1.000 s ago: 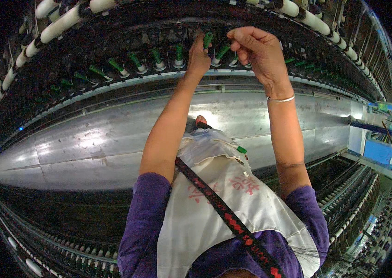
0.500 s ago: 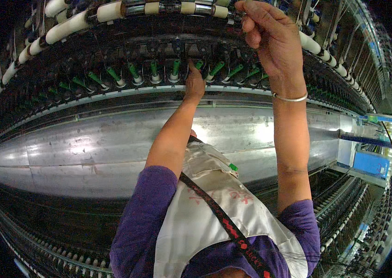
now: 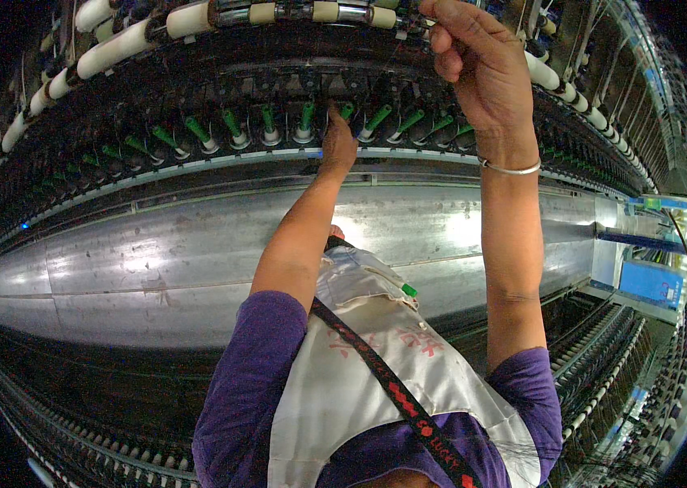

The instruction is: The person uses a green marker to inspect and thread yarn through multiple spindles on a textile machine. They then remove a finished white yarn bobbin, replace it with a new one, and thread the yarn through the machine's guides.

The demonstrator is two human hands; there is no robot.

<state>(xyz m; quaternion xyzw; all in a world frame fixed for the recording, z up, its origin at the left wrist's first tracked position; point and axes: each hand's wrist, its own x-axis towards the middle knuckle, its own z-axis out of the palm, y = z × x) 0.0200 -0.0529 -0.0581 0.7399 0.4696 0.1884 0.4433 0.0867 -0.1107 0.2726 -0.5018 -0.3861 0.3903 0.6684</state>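
Observation:
My left hand (image 3: pixel 339 145) reaches to the row of green bobbins on the spinning frame. It is closed about one green bobbin (image 3: pixel 347 110), whose top shows beside my raised finger; the bobbin's lower part is hidden. Higher up, my right hand (image 3: pixel 486 69) is raised to the pale rollers, thumb and forefinger pinched together at the picture's top edge. Whatever it pinches is too small to make out. Another green bobbin (image 3: pixel 306 118) stands just left of my left hand, and a further green bobbin (image 3: pixel 377 119) leans to its right.
Pale rollers (image 3: pixel 189 22) run along a bar above the spindles. A pale rail (image 3: pixel 262 157) edges the spindle row, with a grey metal floor (image 3: pixel 140 260) below. Behind me stands another machine row (image 3: pixel 116 443). A blue panel (image 3: pixel 650 285) is at the right.
Both hands stay nearly where they were, with only slight shifts. Small blue lights now show along the rail at the far left.

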